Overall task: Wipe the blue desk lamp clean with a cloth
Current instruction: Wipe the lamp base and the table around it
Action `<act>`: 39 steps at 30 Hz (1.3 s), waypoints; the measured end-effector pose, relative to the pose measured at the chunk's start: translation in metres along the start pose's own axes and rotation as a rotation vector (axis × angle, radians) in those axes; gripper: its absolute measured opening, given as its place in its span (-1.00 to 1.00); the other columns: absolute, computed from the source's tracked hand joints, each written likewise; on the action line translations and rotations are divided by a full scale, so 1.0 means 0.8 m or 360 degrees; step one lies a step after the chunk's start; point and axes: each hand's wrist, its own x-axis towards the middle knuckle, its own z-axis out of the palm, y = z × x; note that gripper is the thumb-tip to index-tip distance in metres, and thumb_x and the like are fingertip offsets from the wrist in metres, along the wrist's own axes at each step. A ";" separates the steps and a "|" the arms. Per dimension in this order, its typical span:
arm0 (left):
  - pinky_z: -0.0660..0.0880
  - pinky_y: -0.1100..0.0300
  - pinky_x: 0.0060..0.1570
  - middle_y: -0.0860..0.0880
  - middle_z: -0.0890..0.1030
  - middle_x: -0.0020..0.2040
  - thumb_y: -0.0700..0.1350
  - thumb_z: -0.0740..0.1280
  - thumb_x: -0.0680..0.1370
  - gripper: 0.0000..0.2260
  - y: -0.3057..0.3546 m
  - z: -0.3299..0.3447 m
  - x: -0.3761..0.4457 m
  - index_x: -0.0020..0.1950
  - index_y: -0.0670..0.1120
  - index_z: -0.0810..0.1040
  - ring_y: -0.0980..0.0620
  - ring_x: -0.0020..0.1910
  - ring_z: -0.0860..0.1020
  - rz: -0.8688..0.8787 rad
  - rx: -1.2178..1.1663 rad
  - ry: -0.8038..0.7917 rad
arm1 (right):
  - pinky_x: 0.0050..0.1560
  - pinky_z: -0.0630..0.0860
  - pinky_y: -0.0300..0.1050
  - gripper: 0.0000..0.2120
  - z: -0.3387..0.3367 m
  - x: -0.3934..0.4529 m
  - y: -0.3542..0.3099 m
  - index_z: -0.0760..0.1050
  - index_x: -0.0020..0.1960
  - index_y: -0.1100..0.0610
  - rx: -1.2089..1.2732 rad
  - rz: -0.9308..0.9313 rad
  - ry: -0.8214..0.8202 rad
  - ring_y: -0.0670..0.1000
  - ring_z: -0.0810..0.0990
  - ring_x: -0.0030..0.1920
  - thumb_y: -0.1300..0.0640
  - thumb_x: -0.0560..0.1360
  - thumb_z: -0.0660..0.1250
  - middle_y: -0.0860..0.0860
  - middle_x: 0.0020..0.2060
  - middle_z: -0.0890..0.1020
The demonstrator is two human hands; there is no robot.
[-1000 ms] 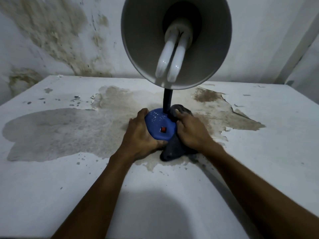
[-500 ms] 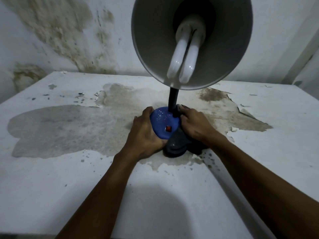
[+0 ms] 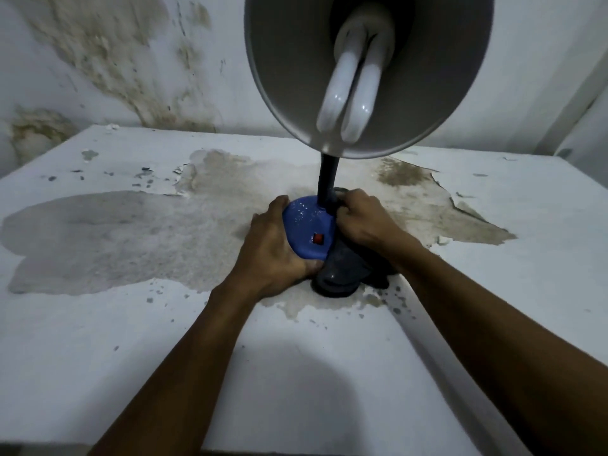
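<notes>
The desk lamp stands in the middle of the table. Its round blue base (image 3: 307, 230) carries a red switch (image 3: 317, 238), and a black neck (image 3: 327, 182) rises to the grey shade (image 3: 289, 77), which faces me with a white bulb (image 3: 350, 93) inside. My left hand (image 3: 271, 250) grips the left and front edge of the base. My right hand (image 3: 360, 218) holds a dark cloth (image 3: 342, 271) against the right side of the base, next to the foot of the neck. The cloth's loose end hangs down onto the table in front of the base.
The white table (image 3: 131, 357) has a large patch of peeled, stained paint (image 3: 131, 232) around the lamp. A stained wall (image 3: 115, 60) rises right behind the table. The lamp shade hangs close above my hands.
My right hand has slid the cloth along the right side of the base up to the foot of the neck. The left hand keeps its grip. The view moved nearer the lamp.
</notes>
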 end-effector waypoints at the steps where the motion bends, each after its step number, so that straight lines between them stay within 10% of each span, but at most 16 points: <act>1: 0.41 0.56 -0.27 0.25 0.47 -0.11 0.07 0.63 0.15 -0.29 0.000 0.000 0.000 0.12 0.13 0.28 0.49 -0.10 0.48 -0.0002 0.0009 0.0000 | 0.13 0.47 0.00 -0.61 -0.001 0.005 0.003 0.57 0.23 0.14 0.0040 -0.0008 -0.0025 0.27 0.56 0.15 0.32 0.51 0.12 0.23 0.14 0.63; 6: 0.56 0.04 -0.07 0.07 0.55 0.06 0.16 0.60 0.07 -0.20 0.000 0.002 0.002 0.21 0.06 0.33 -0.04 0.04 0.53 -0.0035 0.0061 -0.0033 | 0.37 0.31 0.10 -0.58 0.010 -0.033 0.004 0.35 0.42 0.27 -0.0223 -0.0143 -0.0036 0.26 0.37 0.38 0.25 0.57 0.09 0.24 0.38 0.40; 11: 0.42 0.14 -0.05 0.06 0.44 0.01 0.15 0.51 0.07 -0.10 -0.003 0.000 0.003 0.36 0.02 0.28 -0.06 0.08 0.46 -0.0056 0.0140 -0.0019 | 0.53 -0.10 -0.07 -0.40 0.026 -0.123 -0.017 0.23 0.54 0.20 -0.0205 -0.0422 -0.0078 0.09 0.15 0.57 0.05 0.53 -0.06 0.14 0.55 0.25; 17: 0.45 0.13 -0.09 0.09 0.47 0.06 0.17 0.57 0.06 -0.22 0.005 -0.002 -0.001 0.18 0.29 0.27 -0.02 0.04 0.49 0.0040 0.0074 -0.0015 | 0.55 0.06 0.05 -0.53 0.008 -0.065 0.002 0.21 0.54 0.26 -0.0266 -0.0189 -0.0021 0.14 0.14 0.57 0.20 0.64 0.08 0.20 0.56 0.20; 39: 0.51 0.15 0.07 -0.01 0.52 0.17 0.00 0.61 0.19 -0.11 -0.001 -0.003 0.002 0.43 -0.07 0.28 0.00 0.09 0.52 -0.0048 0.0034 -0.0030 | 0.55 -0.06 -0.13 -0.49 0.022 -0.124 -0.012 0.34 0.51 0.02 -0.0242 -0.0543 -0.0067 -0.06 0.17 0.56 0.02 0.58 0.00 -0.04 0.53 0.31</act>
